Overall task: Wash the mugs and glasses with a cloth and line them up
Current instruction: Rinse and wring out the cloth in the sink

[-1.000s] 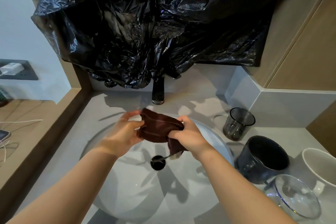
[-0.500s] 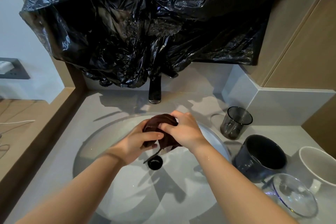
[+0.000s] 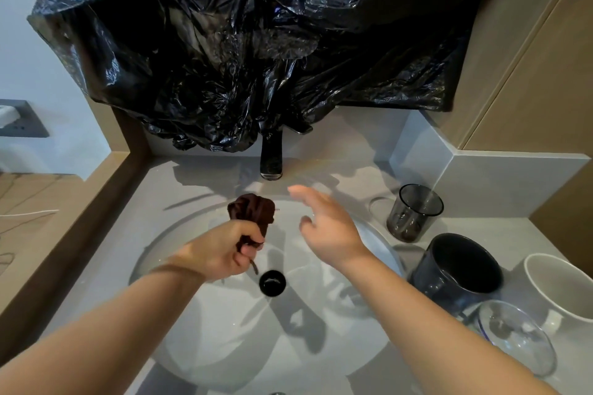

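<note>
My left hand (image 3: 221,250) grips a bunched dark brown cloth (image 3: 253,210) over the white sink basin (image 3: 199,340). My right hand (image 3: 327,228) hovers beside the cloth with fingers spread, holding nothing, just below the black tap (image 3: 271,157). On the counter to the right stand a smoky dark glass (image 3: 414,212), a dark blue mug (image 3: 459,269), a clear glass (image 3: 516,337) and a white mug (image 3: 564,292) cut off by the frame edge.
A crumpled black plastic sheet (image 3: 256,42) hangs over the wall above the tap. The black drain (image 3: 272,282) sits in the basin's middle. A wooden ledge (image 3: 48,218) with a thin cable runs along the left, below a wall socket (image 3: 19,119).
Both hands were wringing the cloth together. Now my right hand has let go and opened, moving up and right, while my left hand keeps the cloth in a fist.
</note>
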Tool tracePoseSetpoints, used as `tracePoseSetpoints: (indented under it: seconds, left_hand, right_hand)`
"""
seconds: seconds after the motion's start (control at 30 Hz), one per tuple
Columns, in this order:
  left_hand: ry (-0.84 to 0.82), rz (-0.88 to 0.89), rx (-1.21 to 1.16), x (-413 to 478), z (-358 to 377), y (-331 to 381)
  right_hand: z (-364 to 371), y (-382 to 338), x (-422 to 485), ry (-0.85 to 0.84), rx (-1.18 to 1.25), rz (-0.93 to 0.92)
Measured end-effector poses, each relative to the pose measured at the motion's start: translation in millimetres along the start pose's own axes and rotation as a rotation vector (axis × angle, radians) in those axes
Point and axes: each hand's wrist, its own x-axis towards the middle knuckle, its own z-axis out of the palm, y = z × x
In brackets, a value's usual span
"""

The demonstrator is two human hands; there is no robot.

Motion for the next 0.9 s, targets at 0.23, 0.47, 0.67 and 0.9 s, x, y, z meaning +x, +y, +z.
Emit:
tracePoseSetpoints:
  seconds: [0.23, 0.47, 0.67, 0.9]
  left_hand:
    - [-0.224, -0.228, 0.555, -15.1, 18.1, 18.2]
    - [0.114, 0.12, 1.276, -7.1, 33.0, 8.3]
    - [0.433, 0.402, 1.912, -3.1, 43.2, 12.1]
    - [0.356, 0.656, 2.235, 0.3, 42.0, 14.7]
  right_hand:
    - [24.7, 14.8, 7.4, -0.031, -0.65, -0.551]
    - [20.9, 1.4, 19.8, -0.365, -0.772, -0.264]
    - [21.1, 2.4, 28.8, -0.419, -0.342, 0.123]
    - [18.9, 8.7, 15.6, -0.471, 0.134, 0.383]
